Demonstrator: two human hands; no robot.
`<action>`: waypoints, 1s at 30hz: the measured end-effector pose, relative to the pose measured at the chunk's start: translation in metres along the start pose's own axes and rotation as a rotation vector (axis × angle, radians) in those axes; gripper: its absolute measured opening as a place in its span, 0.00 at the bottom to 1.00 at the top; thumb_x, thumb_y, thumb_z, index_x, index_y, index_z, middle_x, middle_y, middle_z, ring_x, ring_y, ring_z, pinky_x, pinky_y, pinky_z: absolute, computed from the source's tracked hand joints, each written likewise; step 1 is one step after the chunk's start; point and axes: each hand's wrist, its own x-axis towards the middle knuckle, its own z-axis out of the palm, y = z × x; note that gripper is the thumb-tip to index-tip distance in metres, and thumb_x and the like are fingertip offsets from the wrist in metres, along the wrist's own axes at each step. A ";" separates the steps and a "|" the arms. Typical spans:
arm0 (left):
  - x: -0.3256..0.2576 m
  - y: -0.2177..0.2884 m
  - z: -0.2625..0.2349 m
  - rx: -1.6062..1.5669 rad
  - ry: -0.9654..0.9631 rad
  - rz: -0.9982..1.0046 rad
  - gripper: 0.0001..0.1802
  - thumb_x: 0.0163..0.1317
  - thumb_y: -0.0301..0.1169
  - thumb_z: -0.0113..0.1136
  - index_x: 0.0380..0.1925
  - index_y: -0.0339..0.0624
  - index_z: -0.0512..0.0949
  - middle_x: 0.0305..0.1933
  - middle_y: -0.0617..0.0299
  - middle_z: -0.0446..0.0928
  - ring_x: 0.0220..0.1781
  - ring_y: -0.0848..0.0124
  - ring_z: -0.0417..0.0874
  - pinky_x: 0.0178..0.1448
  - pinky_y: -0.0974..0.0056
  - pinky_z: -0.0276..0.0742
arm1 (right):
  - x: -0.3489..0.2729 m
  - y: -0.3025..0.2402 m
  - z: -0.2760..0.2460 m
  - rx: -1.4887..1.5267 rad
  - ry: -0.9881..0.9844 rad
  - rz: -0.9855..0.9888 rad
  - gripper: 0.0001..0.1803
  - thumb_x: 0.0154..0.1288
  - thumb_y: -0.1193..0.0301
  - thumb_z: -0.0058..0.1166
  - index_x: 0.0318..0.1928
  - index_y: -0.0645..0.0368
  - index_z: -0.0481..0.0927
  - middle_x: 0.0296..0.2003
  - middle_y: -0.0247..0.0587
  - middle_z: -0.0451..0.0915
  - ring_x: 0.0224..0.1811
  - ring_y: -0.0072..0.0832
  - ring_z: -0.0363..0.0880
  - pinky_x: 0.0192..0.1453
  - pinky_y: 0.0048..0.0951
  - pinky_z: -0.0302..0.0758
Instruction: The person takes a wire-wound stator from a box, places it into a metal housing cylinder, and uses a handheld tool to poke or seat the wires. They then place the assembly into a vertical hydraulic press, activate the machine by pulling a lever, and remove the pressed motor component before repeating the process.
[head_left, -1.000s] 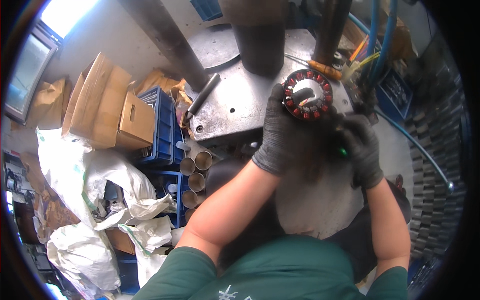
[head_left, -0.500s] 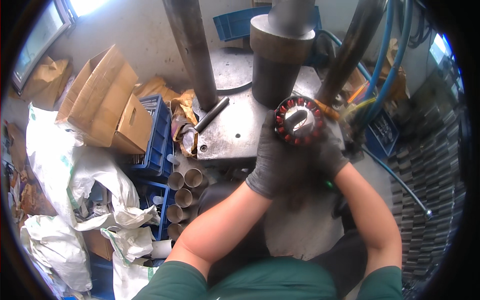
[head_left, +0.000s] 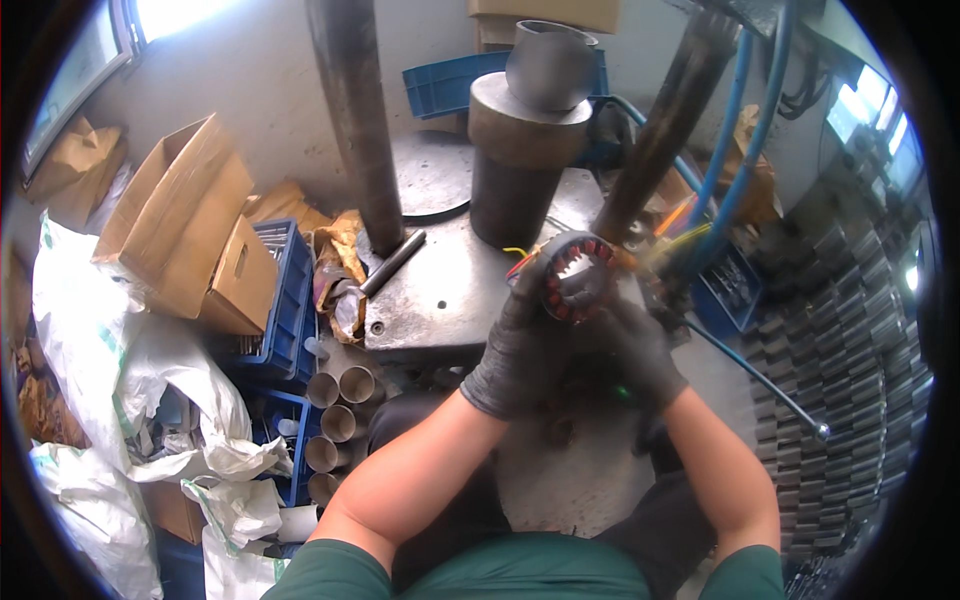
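Stator (head_left: 597,252) newly tilted, coloured wires (head_left: 518,266) now visible; I judge reorienting under way. Left hand (head_left: 513,352): fingers clamped on stator. Right hand (head_left: 640,348): fingers blurred, cannot tell.

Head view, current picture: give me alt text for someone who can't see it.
A gloved left hand holds a ring-shaped, red-wound stator, the gloved right hand close beside it, before a metal machine bed. Behind stands a thick metal cylinder; to the left are cardboard boxes, white sacks and metal tubes.
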 end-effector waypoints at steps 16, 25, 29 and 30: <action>-0.015 -0.084 -0.035 1.123 -0.288 -0.092 0.43 0.59 0.24 0.72 0.72 0.40 0.60 0.69 0.57 0.71 0.71 0.68 0.70 0.74 0.59 0.69 | -0.104 -0.022 -0.051 1.460 0.010 0.298 0.27 0.70 0.64 0.52 0.65 0.64 0.70 0.58 0.48 0.77 0.62 0.35 0.78 0.67 0.40 0.75; -0.012 -0.096 -0.043 1.512 -0.302 0.190 0.27 0.57 0.19 0.70 0.58 0.43 0.78 0.51 0.60 0.76 0.54 0.67 0.80 0.60 0.63 0.78 | -0.111 -0.011 -0.059 1.167 0.219 0.298 0.30 0.63 0.60 0.59 0.63 0.59 0.72 0.55 0.45 0.80 0.57 0.33 0.81 0.65 0.37 0.79; -0.008 -0.100 -0.036 1.695 -0.447 0.255 0.35 0.44 0.16 0.72 0.57 0.48 0.80 0.46 0.59 0.74 0.48 0.63 0.79 0.53 0.63 0.80 | -0.112 0.014 -0.055 1.177 0.170 0.253 0.28 0.66 0.59 0.57 0.63 0.59 0.71 0.54 0.43 0.80 0.56 0.32 0.81 0.63 0.37 0.80; -0.008 -0.098 -0.034 1.698 -0.443 0.252 0.35 0.44 0.16 0.72 0.57 0.48 0.80 0.46 0.59 0.74 0.48 0.63 0.79 0.53 0.63 0.80 | -0.115 0.014 -0.050 0.865 0.212 0.142 0.28 0.67 0.60 0.57 0.64 0.59 0.70 0.54 0.43 0.79 0.56 0.31 0.81 0.63 0.36 0.80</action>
